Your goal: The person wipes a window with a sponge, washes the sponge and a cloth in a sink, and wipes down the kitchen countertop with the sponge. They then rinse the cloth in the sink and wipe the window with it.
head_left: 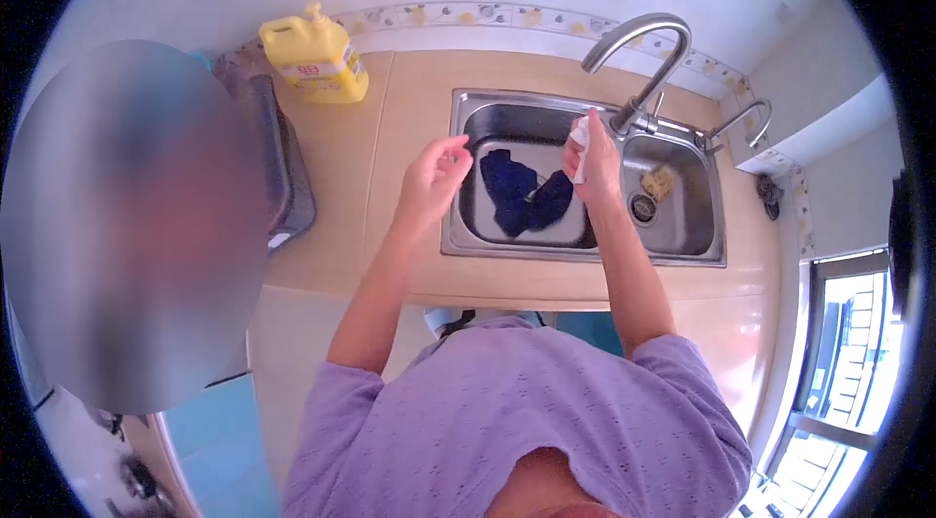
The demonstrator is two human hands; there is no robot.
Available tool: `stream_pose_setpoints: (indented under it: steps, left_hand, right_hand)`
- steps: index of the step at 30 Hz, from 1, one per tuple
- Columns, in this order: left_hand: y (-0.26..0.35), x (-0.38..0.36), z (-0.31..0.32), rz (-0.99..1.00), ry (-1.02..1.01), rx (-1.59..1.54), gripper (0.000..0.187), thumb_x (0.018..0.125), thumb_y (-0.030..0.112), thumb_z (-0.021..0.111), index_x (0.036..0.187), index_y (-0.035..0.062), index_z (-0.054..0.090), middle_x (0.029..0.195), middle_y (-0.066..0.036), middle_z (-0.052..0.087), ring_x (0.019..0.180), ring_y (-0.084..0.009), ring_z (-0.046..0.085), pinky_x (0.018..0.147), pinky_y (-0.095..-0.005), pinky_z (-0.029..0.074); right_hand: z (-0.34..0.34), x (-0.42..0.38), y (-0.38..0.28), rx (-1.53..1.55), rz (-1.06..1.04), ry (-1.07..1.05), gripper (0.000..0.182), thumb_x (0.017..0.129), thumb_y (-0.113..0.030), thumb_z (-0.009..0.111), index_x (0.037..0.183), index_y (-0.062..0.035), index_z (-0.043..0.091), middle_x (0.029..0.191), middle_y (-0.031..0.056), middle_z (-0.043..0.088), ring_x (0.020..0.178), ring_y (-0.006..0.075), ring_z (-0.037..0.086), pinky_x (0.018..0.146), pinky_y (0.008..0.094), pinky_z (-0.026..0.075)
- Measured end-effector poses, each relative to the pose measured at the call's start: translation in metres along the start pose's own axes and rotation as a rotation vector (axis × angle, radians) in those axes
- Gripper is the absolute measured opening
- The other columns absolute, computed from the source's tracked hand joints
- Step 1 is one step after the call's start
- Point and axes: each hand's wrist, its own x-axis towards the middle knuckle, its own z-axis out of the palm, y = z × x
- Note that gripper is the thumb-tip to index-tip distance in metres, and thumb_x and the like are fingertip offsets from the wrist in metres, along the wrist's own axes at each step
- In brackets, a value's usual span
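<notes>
A dark navy cloth (522, 191) lies crumpled on the bottom of the larger left basin of the steel sink (453, 216). My right hand (600, 162) is raised over the right side of that basin, its fingers closed on a thin white piece (582, 150) whose kind I cannot make out. Over the sink's left rim hovers my left hand (437, 177), fingers loosely bent and apart, with nothing seen in it. Neither hand touches the cloth.
A tall curved faucet (651, 26) rises behind the sink, with a smaller tap (756, 118) to its right. The right basin holds a yellowish sponge-like lump (658, 184) by the drain (643, 207). A yellow pump jug (317, 60) and a dark bin (288, 162) stand left.
</notes>
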Motion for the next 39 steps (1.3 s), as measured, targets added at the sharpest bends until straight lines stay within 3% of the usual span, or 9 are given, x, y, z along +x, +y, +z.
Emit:
stream_pose_setpoints:
  steps: [13,18,21,22,24,27,29,31,39]
  left_hand:
    - [-0.027,-0.038,-0.034,-0.135,0.082,-0.097,0.021,0.087,0.012,0.058,0.105,0.0020,0.062,0.085,-0.004,0.064,0.070,-0.0088,0.058,0.062,-0.0224,0.047]
    - [0.019,-0.037,-0.045,0.007,0.019,-0.110,0.020,0.087,0.011,0.058,0.105,0.0020,0.062,0.086,-0.004,0.065,0.071,-0.0082,0.058,0.064,-0.0219,0.047]
    - [0.012,-0.032,-0.047,-0.055,-0.210,-0.421,0.025,0.089,0.016,0.057,0.110,0.0040,0.060,0.090,-0.005,0.064,0.074,-0.0080,0.058,0.066,-0.0232,0.049]
    - [-0.003,-0.021,-0.044,-0.145,-0.296,-0.563,0.023,0.090,0.017,0.056,0.109,0.0047,0.060,0.090,-0.006,0.064,0.075,-0.0090,0.059,0.067,-0.0236,0.049]
    - [-0.085,-0.018,-0.019,-0.091,-0.139,0.143,0.029,0.088,0.020,0.060,0.112,0.0036,0.058,0.090,-0.005,0.063,0.074,-0.0127,0.059,0.072,-0.0288,0.050]
    - [-0.080,-0.027,-0.017,-0.003,-0.311,-0.010,0.028,0.085,0.022,0.063,0.106,0.0040,0.061,0.085,-0.004,0.063,0.076,-0.0097,0.059,0.066,-0.0289,0.049]
    - [-0.064,-0.031,-0.028,-0.145,-0.367,-0.030,0.030,0.083,0.024,0.065,0.105,0.0050,0.062,0.081,-0.004,0.063,0.076,-0.0115,0.060,0.069,-0.0299,0.050]
    - [-0.077,-0.029,-0.025,-0.008,-0.139,0.124,0.030,0.080,0.024,0.065,0.102,0.0043,0.064,0.085,-0.007,0.065,0.077,-0.0156,0.062,0.071,-0.0305,0.050]
    - [-0.015,-0.042,-0.045,-0.016,-0.159,-0.057,0.026,0.084,0.017,0.061,0.105,0.0021,0.061,0.087,-0.007,0.065,0.080,-0.0120,0.060,0.072,-0.0270,0.048]
  right_hand:
    - [0.018,0.038,0.038,-0.212,-0.114,0.216,0.038,0.084,-0.036,0.049,0.058,-0.0092,0.045,0.047,0.0040,0.040,0.038,0.0159,0.039,0.035,0.0312,0.030]
    - [0.075,0.006,-0.055,-0.237,-0.371,-0.185,0.036,0.093,-0.038,0.041,0.074,-0.0088,0.049,0.059,0.0019,0.047,0.047,0.0131,0.043,0.044,0.0274,0.032]
    - [0.050,0.020,-0.014,-0.017,0.132,-0.372,0.055,0.092,-0.057,0.035,0.094,-0.0069,0.058,0.065,0.0045,0.054,0.057,0.0128,0.054,0.047,0.0270,0.044]
    - [-0.024,0.077,0.051,-0.347,0.324,-0.315,0.058,0.091,-0.057,0.035,0.101,-0.0048,0.059,0.079,0.0116,0.062,0.069,0.0230,0.061,0.059,0.0355,0.051]
    - [-0.210,0.151,0.239,-1.982,-0.284,-0.419,0.075,0.085,-0.061,0.041,0.111,0.0074,0.054,0.115,0.0264,0.056,0.107,0.0390,0.054,0.094,0.0476,0.038]
    - [-0.131,0.107,0.197,-0.930,0.369,0.075,0.070,0.083,-0.065,0.043,0.116,-0.0047,0.057,0.092,0.0162,0.063,0.072,0.0240,0.061,0.060,0.0330,0.052]
    - [-0.016,0.044,0.105,-0.724,0.339,-0.070,0.052,0.087,-0.052,0.049,0.093,-0.0013,0.060,0.078,0.0077,0.059,0.064,0.0211,0.057,0.056,0.0334,0.047]
    - [-0.026,0.077,0.113,-0.757,0.015,0.077,0.042,0.088,-0.049,0.049,0.092,-0.0091,0.060,0.059,-0.0012,0.047,0.043,0.0106,0.042,0.038,0.0248,0.032]
    - [0.098,0.023,-0.049,-0.560,-0.538,0.001,0.034,0.093,-0.034,0.043,0.065,-0.0147,0.043,0.053,-0.0041,0.037,0.041,0.0079,0.035,0.039,0.0230,0.024]
